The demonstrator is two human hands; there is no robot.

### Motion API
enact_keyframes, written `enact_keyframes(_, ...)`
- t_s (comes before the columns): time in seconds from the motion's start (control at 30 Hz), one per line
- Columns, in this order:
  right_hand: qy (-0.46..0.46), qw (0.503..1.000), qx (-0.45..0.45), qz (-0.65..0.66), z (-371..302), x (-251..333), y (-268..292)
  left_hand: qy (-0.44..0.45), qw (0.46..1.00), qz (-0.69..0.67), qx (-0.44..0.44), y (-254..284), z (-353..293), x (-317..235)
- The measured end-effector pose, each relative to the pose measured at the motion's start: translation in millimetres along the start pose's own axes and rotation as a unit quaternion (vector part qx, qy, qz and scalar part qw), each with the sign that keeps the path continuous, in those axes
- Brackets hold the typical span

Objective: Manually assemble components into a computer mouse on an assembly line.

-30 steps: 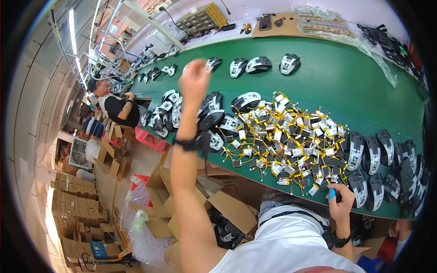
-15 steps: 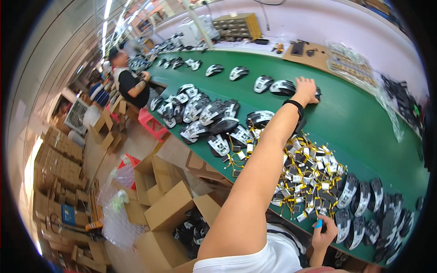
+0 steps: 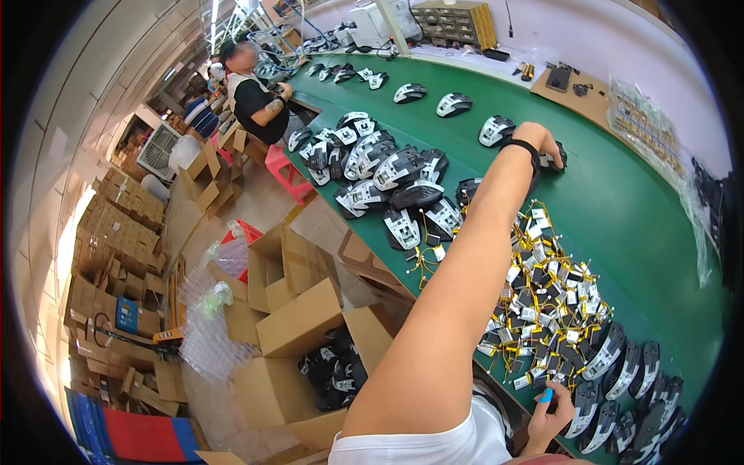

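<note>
My left hand (image 3: 538, 138), a black band on its wrist, reaches far across the green workbench (image 3: 620, 225). Its fingers curl down over a dark computer mouse (image 3: 562, 156), mostly hidden by the hand. Just left of it sits a black-and-white mouse (image 3: 496, 131), in a spaced row along the bench. Low at the bench's near edge is my right hand (image 3: 552, 418), its fingers curled in and a blue cover on one fingertip; whatever they pinch cannot be made out. Beside it spreads a heap of small battery packs (image 3: 552, 310) with yellow tape and wires.
A pile of mouse bodies (image 3: 380, 167) lies left of my forearm, more mice (image 3: 608, 353) at right. Below the bench stands an open carton (image 3: 287, 395) with black parts inside. A co-worker (image 3: 260, 105) sits farther along, near a red stool (image 3: 288, 177). Plastic-wrapped parts (image 3: 647, 120) line the back.
The view has shifted, so the bench appears farther right and more of the floor shows. My left hand stays over a mouse but is closer to the row. My right hand has barely moved.
</note>
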State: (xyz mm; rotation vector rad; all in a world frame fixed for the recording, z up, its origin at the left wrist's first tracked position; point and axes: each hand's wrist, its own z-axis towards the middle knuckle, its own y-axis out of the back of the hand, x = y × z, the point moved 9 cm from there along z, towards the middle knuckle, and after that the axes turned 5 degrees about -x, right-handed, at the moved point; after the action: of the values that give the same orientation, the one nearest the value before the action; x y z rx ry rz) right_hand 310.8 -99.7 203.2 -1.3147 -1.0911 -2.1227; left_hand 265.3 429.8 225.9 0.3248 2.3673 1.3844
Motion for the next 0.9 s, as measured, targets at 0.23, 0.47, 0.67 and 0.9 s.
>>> enact_keyframes(0.23,0.037,0.999,-0.009,-0.032,18.1,17.8,9.5,-0.271,0.939,-0.172,-0.121,-10.3,37.4,-11.5)
enact_keyframes(0.47,0.052,0.998,-0.033,0.03,4.7,10.6,32.1,-0.094,0.993,-0.042,-0.062,-13.5,-17.4,-60.5)
enact_keyframes(0.67,0.07,0.996,-0.033,0.033,6.4,16.6,22.4,-0.045,0.997,0.008,-0.06,-19.3,-42.5,-61.3)
enact_keyframes(0.9,0.094,0.993,-0.051,0.044,5.5,20.5,24.3,-0.157,0.971,0.045,-0.175,-13.1,-32.7,-70.5)
